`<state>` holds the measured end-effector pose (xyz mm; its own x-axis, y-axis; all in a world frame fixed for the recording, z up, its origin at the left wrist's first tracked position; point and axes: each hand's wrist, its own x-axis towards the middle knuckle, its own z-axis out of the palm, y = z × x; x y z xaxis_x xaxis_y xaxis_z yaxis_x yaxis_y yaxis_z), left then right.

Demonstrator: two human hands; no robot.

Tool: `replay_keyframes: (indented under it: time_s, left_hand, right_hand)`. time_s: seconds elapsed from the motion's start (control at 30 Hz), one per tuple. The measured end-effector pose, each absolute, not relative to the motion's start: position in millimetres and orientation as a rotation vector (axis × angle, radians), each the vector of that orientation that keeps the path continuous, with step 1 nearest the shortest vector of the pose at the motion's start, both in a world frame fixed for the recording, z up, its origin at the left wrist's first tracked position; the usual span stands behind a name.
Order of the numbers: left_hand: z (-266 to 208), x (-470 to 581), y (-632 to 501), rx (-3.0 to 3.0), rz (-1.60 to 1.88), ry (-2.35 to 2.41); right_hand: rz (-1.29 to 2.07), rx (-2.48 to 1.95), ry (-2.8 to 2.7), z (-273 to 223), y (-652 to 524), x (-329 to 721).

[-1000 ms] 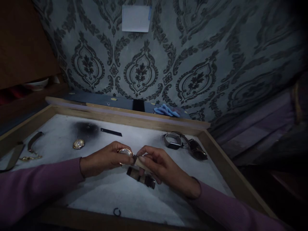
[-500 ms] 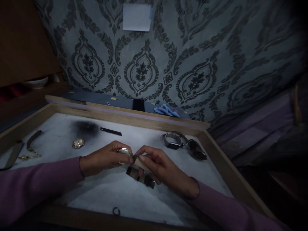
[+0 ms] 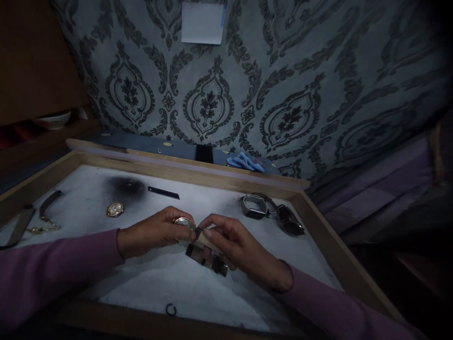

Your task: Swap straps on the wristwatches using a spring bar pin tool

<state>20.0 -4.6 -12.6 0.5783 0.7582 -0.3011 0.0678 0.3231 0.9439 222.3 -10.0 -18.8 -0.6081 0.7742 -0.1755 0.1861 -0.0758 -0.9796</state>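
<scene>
Pinched between the thumb and fingers of my left hand (image 3: 159,231) is a round gold-rimmed watch case (image 3: 184,222). My right hand (image 3: 233,241) grips a watch strap (image 3: 207,242), its pale underside showing. The strap's end meets the side of the case; whether the two are joined I cannot tell, as fingertips cover the spot. Just below hangs or lies a dark strap piece with a buckle (image 3: 221,268), partly behind my right fingers. To the left, a second gold watch case (image 3: 115,209) rests on the white surface.
A wooden-rimmed tray (image 3: 198,171) surrounds the work. Inside lie a black blade (image 3: 163,192), a dark loose strap (image 3: 49,204), a gold chain-like piece (image 3: 44,228), a silver watch (image 3: 255,206), a dark watch (image 3: 290,223) and a small black ring (image 3: 171,309). A blue cloth (image 3: 245,161) sits behind.
Both hands stay almost in place. The watch case in my left hand has tilted slightly, and its glass now shows a greenish reflection.
</scene>
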Motion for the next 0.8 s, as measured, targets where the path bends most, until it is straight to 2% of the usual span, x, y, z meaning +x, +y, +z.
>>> replay_keyframes:
  time_s: [0.8]
  left_hand:
    - [-13.7, 20.0, -5.7, 1.182, 0.537, 0.902]
  right_hand:
    - [1.746, -1.016, -1.771, -20.1, -8.9, 225.2]
